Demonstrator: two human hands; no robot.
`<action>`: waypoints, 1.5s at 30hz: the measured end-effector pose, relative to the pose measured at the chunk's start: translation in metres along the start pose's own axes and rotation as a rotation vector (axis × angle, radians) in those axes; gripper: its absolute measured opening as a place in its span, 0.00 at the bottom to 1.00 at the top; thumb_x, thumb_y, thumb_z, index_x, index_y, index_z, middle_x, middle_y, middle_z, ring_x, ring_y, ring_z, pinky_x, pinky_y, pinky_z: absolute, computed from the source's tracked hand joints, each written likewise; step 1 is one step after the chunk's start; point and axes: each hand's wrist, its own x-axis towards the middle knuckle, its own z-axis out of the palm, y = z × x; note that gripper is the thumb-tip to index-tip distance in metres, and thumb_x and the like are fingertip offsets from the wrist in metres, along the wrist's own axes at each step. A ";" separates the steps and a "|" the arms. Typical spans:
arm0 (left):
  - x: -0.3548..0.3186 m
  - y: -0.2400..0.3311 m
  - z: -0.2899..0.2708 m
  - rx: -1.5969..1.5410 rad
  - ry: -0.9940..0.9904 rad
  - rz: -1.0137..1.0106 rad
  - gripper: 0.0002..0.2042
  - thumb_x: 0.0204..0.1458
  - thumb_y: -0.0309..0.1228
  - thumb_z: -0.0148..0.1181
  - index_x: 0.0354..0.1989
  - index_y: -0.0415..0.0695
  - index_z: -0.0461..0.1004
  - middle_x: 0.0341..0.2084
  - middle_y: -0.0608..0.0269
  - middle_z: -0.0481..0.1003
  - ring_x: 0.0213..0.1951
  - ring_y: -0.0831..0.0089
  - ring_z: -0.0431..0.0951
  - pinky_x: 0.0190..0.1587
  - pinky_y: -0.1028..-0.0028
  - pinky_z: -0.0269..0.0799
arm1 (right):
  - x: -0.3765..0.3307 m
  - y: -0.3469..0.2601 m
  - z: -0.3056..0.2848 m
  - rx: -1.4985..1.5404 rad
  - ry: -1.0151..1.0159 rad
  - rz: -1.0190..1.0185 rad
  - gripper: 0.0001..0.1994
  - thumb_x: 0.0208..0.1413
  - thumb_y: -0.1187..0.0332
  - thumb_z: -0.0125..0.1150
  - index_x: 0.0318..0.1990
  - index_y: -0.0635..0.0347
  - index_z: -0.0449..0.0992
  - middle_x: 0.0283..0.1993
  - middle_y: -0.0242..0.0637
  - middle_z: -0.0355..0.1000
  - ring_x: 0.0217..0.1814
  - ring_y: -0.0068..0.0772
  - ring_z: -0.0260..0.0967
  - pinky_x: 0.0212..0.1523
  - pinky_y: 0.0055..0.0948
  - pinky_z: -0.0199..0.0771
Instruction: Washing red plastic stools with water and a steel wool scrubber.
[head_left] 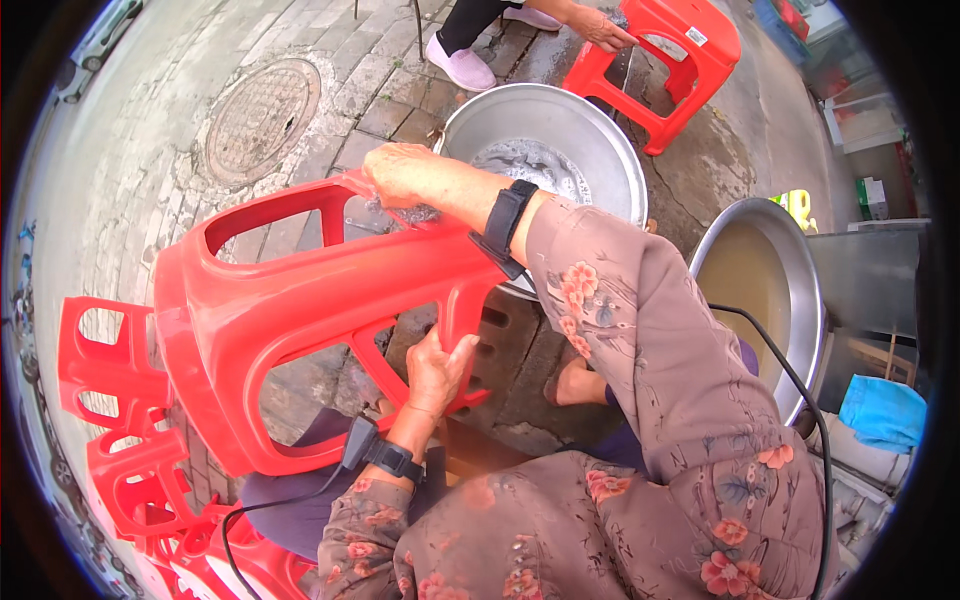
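Note:
A red plastic stool [300,310] lies tipped on its side across my lap, its legs pointing right. My left hand [437,375] is closed around one of its lower legs, thumb up along the edge. Over the stool's far leg my right hand [400,175] is bent down, pressing a grey wire scouring pad [418,214] against the plastic. Most of the pad is hidden under the fingers. Just beyond that hand stands a wide metal basin [610,150] with foamy water in it.
A second metal basin [812,300] of murky water stands at my right. Across from me another person's hand [600,28] is at a red stool [655,60]. More red stools [110,365] lie on the left. A manhole cover [262,120] and a blue cloth [882,413] also show.

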 end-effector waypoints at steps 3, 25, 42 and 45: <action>0.000 -0.001 -0.002 0.006 0.012 -0.025 0.15 0.45 0.37 0.66 0.38 0.41 0.75 0.24 0.48 0.76 0.28 0.53 0.78 0.33 0.66 0.72 | 0.003 -0.005 0.002 0.005 -0.003 0.045 0.09 0.41 0.70 0.60 0.33 0.59 0.78 0.37 0.49 0.75 0.43 0.50 0.73 0.40 0.42 0.73; 0.000 0.052 -0.125 -0.439 0.384 0.262 0.29 0.45 0.30 0.68 0.55 0.42 0.62 0.44 0.61 0.71 0.44 0.70 0.73 0.50 0.67 0.68 | -0.084 0.253 0.121 0.477 0.314 0.557 0.12 0.43 0.67 0.67 0.36 0.60 0.78 0.28 0.36 0.75 0.31 0.32 0.71 0.37 0.30 0.71; 0.022 -0.030 -0.139 -1.070 0.202 0.050 0.26 0.38 0.25 0.68 0.50 0.42 0.69 0.44 0.63 0.73 0.49 0.64 0.72 0.57 0.61 0.64 | -0.047 0.093 -0.033 1.096 -0.006 -0.098 0.09 0.48 0.70 0.64 0.36 0.65 0.77 0.34 0.31 0.75 0.37 0.17 0.70 0.38 0.19 0.70; 0.027 -0.038 -0.125 -1.210 0.193 0.078 0.23 0.39 0.25 0.64 0.49 0.42 0.69 0.43 0.62 0.73 0.48 0.64 0.72 0.57 0.60 0.64 | -0.003 0.044 -0.042 0.284 0.262 -0.292 0.13 0.42 0.65 0.65 0.35 0.61 0.77 0.32 0.47 0.74 0.37 0.48 0.72 0.38 0.36 0.70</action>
